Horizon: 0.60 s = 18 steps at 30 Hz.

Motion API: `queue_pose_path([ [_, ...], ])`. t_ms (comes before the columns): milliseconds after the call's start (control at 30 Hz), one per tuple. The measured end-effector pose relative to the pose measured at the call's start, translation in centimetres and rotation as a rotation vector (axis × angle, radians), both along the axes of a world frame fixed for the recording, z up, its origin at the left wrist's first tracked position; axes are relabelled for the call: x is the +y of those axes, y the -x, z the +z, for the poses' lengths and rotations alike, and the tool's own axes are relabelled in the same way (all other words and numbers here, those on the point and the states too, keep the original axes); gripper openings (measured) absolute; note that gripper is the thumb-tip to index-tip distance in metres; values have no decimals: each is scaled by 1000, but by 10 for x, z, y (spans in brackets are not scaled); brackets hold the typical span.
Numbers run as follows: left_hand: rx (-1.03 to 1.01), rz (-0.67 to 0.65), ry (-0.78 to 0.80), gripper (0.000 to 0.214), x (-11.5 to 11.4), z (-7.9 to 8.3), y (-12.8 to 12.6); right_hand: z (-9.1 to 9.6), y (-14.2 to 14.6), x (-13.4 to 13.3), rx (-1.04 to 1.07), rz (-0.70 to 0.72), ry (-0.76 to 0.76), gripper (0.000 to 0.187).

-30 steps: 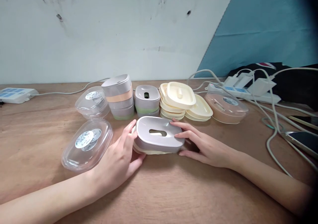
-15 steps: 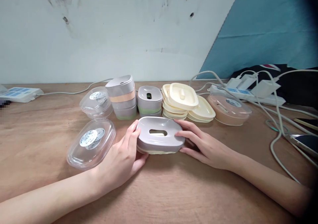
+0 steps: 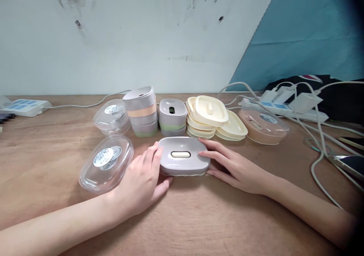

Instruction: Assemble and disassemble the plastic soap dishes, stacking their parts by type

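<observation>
A grey oval plastic cover (image 3: 184,166) with a slot in its top lies in front of me. In the slot shows the cream raised bar (image 3: 181,155) of a lid like those stacked behind; only a thin cream edge of that lid peeks out below the cover. My left hand (image 3: 145,176) grips the cover's left end, fingers along the side and thumb near the table. At the right end, my right hand (image 3: 230,165) has its fingertips on the top and side, with the thumb low at the front corner.
Behind stand two stacks of grey covers (image 3: 140,106) (image 3: 172,114) with orange and green bands, several cream lids (image 3: 211,110) and a pinkish clear box (image 3: 263,125). Clear plastic containers (image 3: 106,163) with round stickers lie left. Cables and a power strip (image 3: 309,114) occupy the right.
The grey cover has gone down over the cream lid. The bar now fills the slot, and less cream shows beneath the rim. Both hands stay at its ends.
</observation>
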State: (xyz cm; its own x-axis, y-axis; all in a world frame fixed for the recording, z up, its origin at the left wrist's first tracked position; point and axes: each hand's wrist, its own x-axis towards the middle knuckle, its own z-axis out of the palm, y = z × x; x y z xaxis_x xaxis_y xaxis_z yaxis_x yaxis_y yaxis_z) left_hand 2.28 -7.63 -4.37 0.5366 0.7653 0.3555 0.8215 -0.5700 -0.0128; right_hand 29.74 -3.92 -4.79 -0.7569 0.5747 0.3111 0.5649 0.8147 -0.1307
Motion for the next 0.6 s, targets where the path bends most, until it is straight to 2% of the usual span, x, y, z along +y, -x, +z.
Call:
queue_pose_path([
  [267, 102, 34, 21, 57, 0, 3, -3, 0, 0, -1, 0, 33, -12, 36],
  [400, 142, 7, 11, 60, -3, 12, 1, 1, 1, -2, 4, 35, -14, 35],
  [500, 164, 9, -67, 68, -6, 26, 17, 2, 1, -3, 2, 39, -9, 36],
  [600, 136, 117, -129, 78, -8, 37, 48, 2, 1, -4, 8, 39, -6, 36],
])
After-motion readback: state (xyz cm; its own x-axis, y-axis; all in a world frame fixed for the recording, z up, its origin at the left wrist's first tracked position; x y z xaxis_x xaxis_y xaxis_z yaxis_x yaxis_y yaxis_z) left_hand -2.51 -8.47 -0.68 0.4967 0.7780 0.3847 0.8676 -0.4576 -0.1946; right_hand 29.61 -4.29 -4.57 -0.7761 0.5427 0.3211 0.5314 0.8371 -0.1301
